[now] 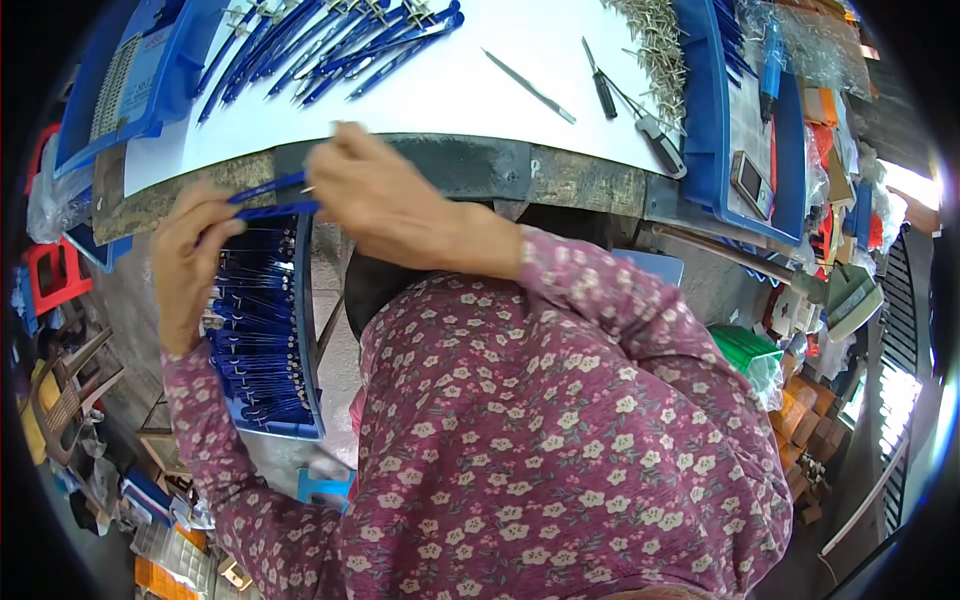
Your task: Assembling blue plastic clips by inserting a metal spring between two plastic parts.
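Observation:
Over the table's near edge I hold a slim blue two-legged piece (pixel 275 197), which looks like a drawing compass, between both hands. The fingers of my left hand (pixel 195 235) pinch its left end, where the two legs are slightly apart. My right hand (pixel 370 190) is closed at its other end, and its fingers cover that part. Similar blue pieces (pixel 330 55) with metal crosspieces lie in a row on the white work surface (pixel 440 100) beyond my hands. Below my left hand, a blue tray (pixel 308 330) holds many more blue pieces.
On the right of the surface lie a thin metal tool (pixel 528 87), a dark-handled tool (pixel 603 90), a grey-handled tool (pixel 658 145) and piled small metal parts (pixel 655 50). Blue bins stand left (pixel 165 90) and right (pixel 708 130). A red stool (pixel 58 275) stands far left.

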A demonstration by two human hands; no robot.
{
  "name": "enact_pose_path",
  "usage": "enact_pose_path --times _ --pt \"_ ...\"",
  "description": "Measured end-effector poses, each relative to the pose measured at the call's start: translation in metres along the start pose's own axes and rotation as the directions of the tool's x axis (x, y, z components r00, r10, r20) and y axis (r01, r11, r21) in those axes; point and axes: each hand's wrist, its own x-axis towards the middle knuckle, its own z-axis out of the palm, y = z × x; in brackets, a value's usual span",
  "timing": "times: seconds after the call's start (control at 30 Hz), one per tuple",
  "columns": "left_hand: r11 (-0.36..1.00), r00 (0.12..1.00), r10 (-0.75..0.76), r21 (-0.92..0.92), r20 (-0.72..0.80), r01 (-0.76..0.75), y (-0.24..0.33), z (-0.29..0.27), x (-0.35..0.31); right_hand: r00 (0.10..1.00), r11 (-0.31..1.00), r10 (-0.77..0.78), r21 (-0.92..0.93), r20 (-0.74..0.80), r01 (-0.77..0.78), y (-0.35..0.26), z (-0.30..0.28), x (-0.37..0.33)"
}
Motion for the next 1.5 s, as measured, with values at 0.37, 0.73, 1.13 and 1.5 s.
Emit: enact_pose_path --times 0.37,0.73,1.13,1.5 --pt "0.961 0.984 0.169 -0.229 0.047 -0.154 0.054 0.072 0.045 0.915 0.917 0.399 -0.060 0.066 -0.395 0.006 -0.069 -0.080" --pt "0.987 0.991 0.131 -0.089 -0.020 -0.133 0.033 0.046 0.030 0.970 0.970 0.243 0.015 0.013 -0.244 0.017 -0.030 -0.048" --pt "0.963 0.966 0.258 -0.075 -0.018 -0.259 0.047 0.046 0.036 0.951 0.950 0.310 -0.031 -0.016 -0.310 0.011 -0.045 -0.061" --pt "0.923 0.937 0.349 -0.169 -0.005 -0.345 0.052 0.081 0.058 0.934 0.937 0.346 -0.024 -0.094 -0.349 0.019 -0.063 -0.079"
